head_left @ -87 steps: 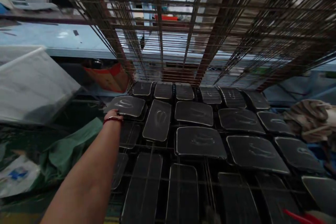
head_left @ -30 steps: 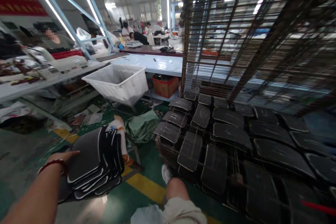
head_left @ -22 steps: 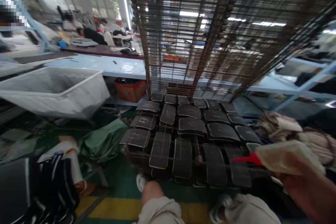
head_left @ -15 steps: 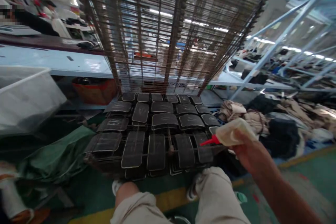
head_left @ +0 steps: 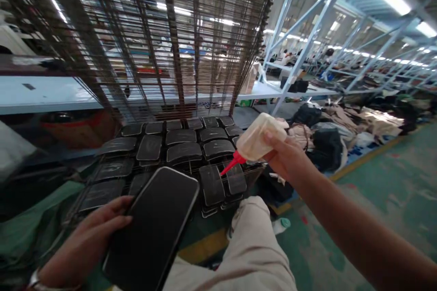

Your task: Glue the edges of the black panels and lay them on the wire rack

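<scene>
My left hand [head_left: 92,232] grips a large black rounded-corner panel [head_left: 152,227] by its left edge, thumb on top and fingers beneath. The panel is tilted in front of my lap, with a thin pale rim. In my right hand [head_left: 283,154] is a translucent glue bottle [head_left: 261,138] with a red nozzle [head_left: 234,163] pointing down and left. Its tip hangs over a black panel [head_left: 211,184] on the wire rack; I cannot tell if they touch. Many similar dark pieces [head_left: 184,151] lie in rows there, several with whitish smears.
Upright wire rack layers [head_left: 170,32] rise behind the rows. A pale blue bench [head_left: 44,91] runs at the left, above an orange-brown box [head_left: 75,129]. Bundled fabric [head_left: 327,141] lies on the right, near blue metal posts [head_left: 307,41]. A small white bottle [head_left: 280,225] is on the green floor.
My left hand has come into view holding a black panel. The glue bottle has turned so its nozzle points more steeply down. The view has swung to the right.
</scene>
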A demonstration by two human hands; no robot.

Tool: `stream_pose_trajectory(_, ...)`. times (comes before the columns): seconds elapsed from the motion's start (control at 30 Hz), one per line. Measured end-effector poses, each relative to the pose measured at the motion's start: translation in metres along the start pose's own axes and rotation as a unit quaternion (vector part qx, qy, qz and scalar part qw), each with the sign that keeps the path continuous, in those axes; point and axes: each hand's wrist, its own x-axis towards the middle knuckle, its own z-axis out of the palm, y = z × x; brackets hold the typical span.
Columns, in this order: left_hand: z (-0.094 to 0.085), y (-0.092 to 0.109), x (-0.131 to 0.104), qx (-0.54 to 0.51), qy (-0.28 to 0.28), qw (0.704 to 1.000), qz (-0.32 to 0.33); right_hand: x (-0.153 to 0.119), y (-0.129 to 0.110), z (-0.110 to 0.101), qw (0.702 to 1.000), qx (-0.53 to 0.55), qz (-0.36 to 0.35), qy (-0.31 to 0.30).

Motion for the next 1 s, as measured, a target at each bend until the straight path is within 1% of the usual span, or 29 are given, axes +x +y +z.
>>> stream_pose_trajectory(0.03,0.014,0.002,0.005,0.004,-0.024,1.0,-0.001,-0.001,-0.003,0.0,1.0,0.012,0.001,-0.011)
stream_pose_trajectory(0.1,0.04,0.008,0.01,0.02,-0.091,0.996,-0.005,-0.002,-0.008,-0.001,0.999,0.027,0.003,-0.027)
stream_pose_trajectory(0.17,0.059,0.013,0.01,0.045,-0.157,0.986,-0.014,-0.004,-0.012,-0.004,0.999,0.034,0.003,-0.037)
stream_pose_trajectory(0.23,0.07,0.019,0.008,0.072,-0.198,0.977,-0.021,-0.006,-0.013,-0.009,0.998,0.037,0.003,-0.042)
stream_pose_trajectory(0.3,0.076,0.025,0.005,0.098,-0.219,0.971,-0.027,-0.008,-0.012,-0.013,0.998,0.04,0.007,-0.041)
stream_pose_trajectory(0.43,0.083,0.034,0.001,0.128,-0.241,0.961,-0.037,-0.01,-0.007,-0.02,0.998,0.047,0.018,-0.031)
stream_pose_trajectory(0.57,0.087,0.036,0.002,0.139,-0.235,0.961,-0.045,-0.009,-0.001,-0.024,0.998,0.041,0.021,-0.05)
stream_pose_trajectory(0.7,0.082,0.034,0.004,0.132,-0.238,0.961,-0.042,-0.007,0.003,-0.025,0.997,0.039,0.021,-0.069)
stream_pose_trajectory(0.93,0.073,0.034,0.008,0.101,-0.214,0.969,-0.064,-0.005,0.005,-0.022,0.997,0.037,0.023,-0.061)
stream_pose_trajectory(1.0,0.071,0.034,0.009,0.097,-0.22,0.968,-0.066,-0.005,0.006,-0.02,0.997,0.039,0.025,-0.065)
